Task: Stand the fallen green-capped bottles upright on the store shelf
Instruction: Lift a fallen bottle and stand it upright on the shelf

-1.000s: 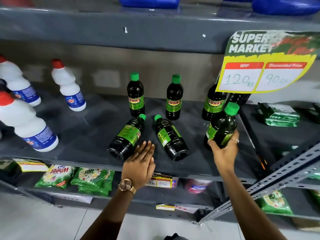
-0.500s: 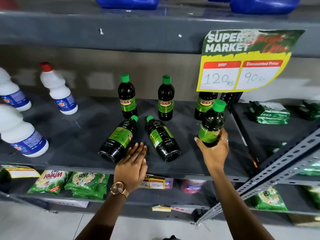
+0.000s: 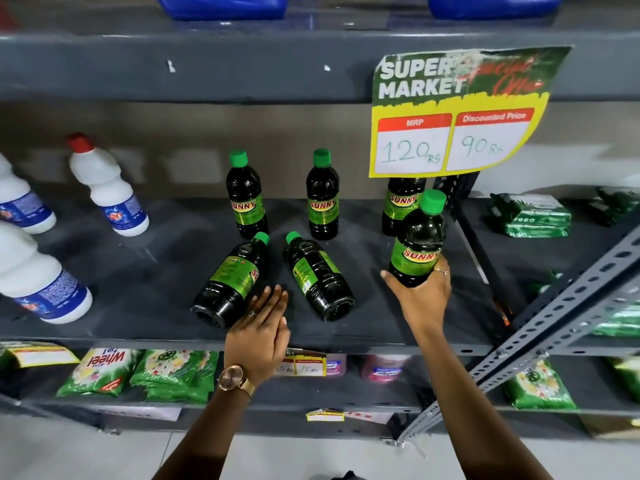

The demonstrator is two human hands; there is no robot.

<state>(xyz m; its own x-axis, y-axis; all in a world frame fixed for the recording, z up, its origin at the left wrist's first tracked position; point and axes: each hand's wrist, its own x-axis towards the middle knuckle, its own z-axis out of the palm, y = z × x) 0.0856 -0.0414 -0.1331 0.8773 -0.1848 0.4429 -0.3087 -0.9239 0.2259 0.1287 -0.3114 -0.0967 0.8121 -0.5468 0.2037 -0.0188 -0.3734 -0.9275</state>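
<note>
Two dark green-capped bottles lie on their sides on the grey shelf (image 3: 138,271): the left fallen bottle (image 3: 232,278) and the right fallen bottle (image 3: 317,277), caps pointing to the back. Three more stand upright behind them: one at left (image 3: 246,199), one in the middle (image 3: 322,199), and one (image 3: 400,207) partly hidden by the price sign. My right hand (image 3: 420,299) grips the base of another bottle (image 3: 420,240), held nearly upright. My left hand (image 3: 261,327) lies flat, fingers apart, between the two fallen bottles, touching the left one.
White red-capped bottles (image 3: 107,188) stand at the shelf's left. A yellow price sign (image 3: 453,116) hangs from the upper shelf. A slanted metal strut (image 3: 554,317) crosses at right, with green packets (image 3: 533,216) behind it. Detergent packs (image 3: 138,372) fill the lower shelf.
My right hand has turned its bottle so the label faces me and brought it more upright. My left hand has stayed by the fallen bottles.
</note>
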